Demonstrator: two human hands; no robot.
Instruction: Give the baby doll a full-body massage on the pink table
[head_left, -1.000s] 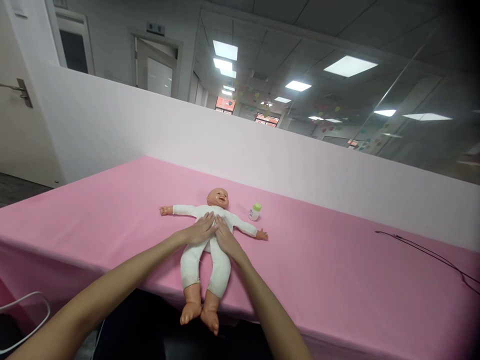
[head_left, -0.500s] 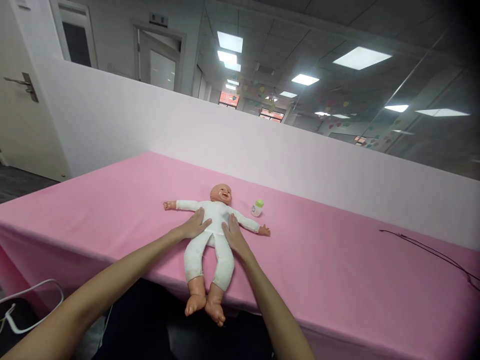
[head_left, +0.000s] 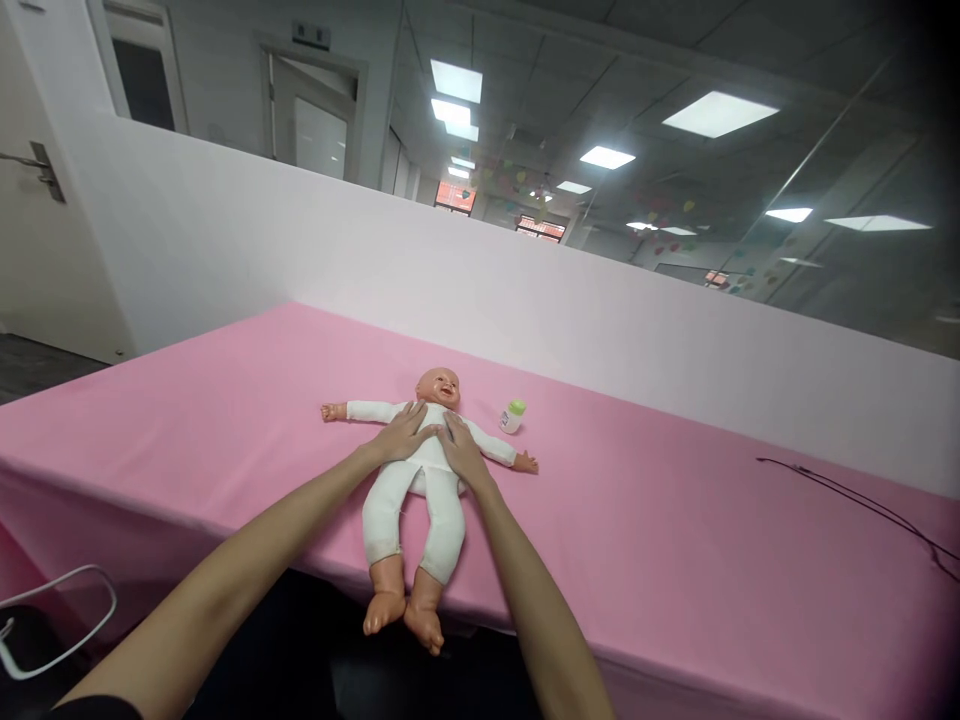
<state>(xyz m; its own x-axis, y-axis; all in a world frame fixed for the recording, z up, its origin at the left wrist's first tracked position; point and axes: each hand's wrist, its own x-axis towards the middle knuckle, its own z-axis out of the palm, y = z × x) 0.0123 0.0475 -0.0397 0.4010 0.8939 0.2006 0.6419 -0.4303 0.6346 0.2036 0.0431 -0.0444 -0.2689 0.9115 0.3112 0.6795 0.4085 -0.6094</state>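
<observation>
A baby doll with a white cloth body lies on its back, head away from me, arms spread. Its feet reach over the near edge of the pink-covered table. My left hand rests flat on the left side of its chest, fingers stretched toward the neck. On the right side of the chest lies my right hand, also with fingers extended. The two thumbs are close together at the middle of the chest. Neither hand grips anything.
A small bottle with a green cap stands just right of the doll's shoulder. A thin black cable lies at the table's right. Behind the table runs a low white wall with glass above. A white cable loops at lower left.
Both hands have slid up the doll's torso from the waist to the chest and come closer together. The doll and bottle stay in place; the view has shifted slightly.
</observation>
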